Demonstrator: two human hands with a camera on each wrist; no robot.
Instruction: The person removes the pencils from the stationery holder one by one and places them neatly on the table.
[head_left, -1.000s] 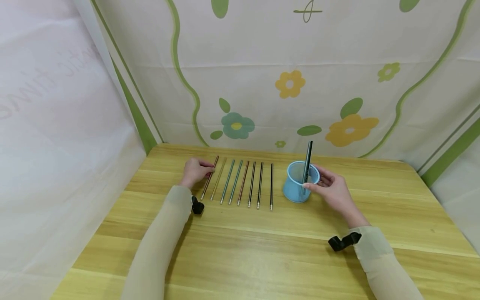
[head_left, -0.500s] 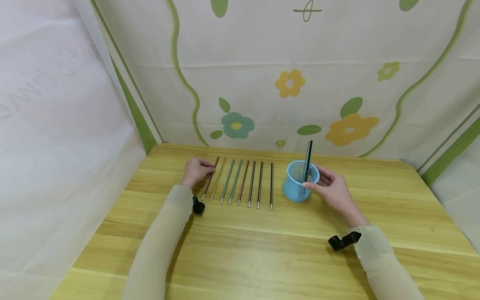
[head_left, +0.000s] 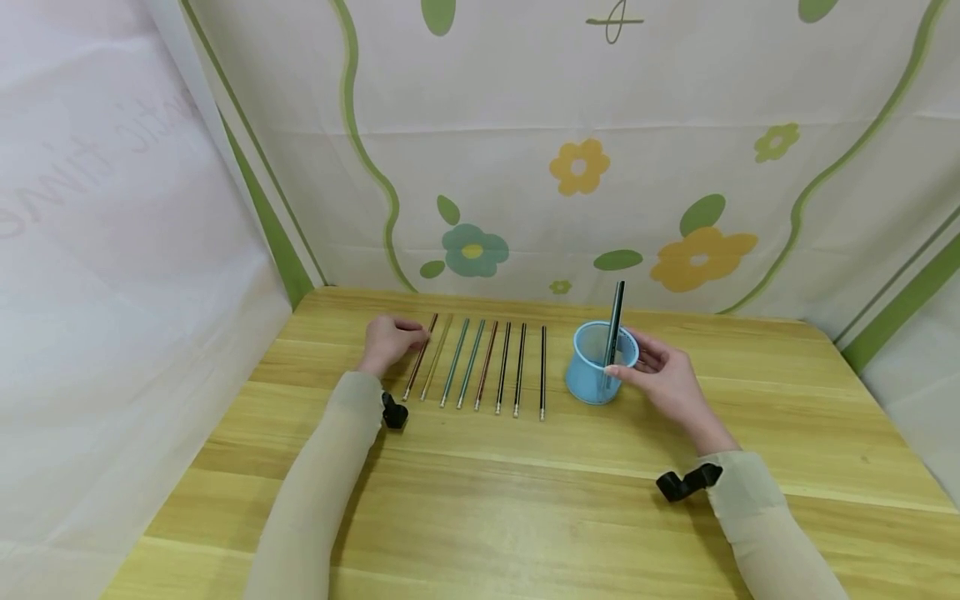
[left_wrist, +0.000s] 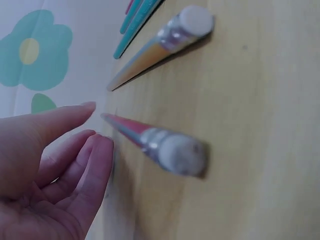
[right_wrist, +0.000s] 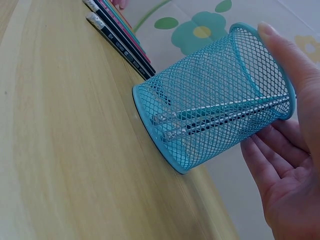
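Note:
My left hand [head_left: 387,343] is beside the far half of the leftmost pencil [head_left: 414,375], a dark red one lying on the table. In the left wrist view, thumb and fingers stand apart near that pencil's far end, without pinching it. To its right lie a yellow pencil [head_left: 435,360] and several more, green, red and black, in a row with eraser ends toward me. My right hand [head_left: 667,379] grips the blue mesh pen holder [right_wrist: 210,90] by its rim, thumb at the near side and fingers behind. Inside it, dark pencils [head_left: 616,312] lean upright, erasers down.
The wooden table [head_left: 480,517] ends at a patterned fabric backdrop [head_left: 517,183] behind the pencils, with another white cloth [head_left: 135,333] along the left side. A black pencil [head_left: 543,375] lies nearest the pen holder's left side.
The red pencil's near end shifted slightly right, then settled. My left hand has since drawn back a little to the left. The right hand and pen holder stay put.

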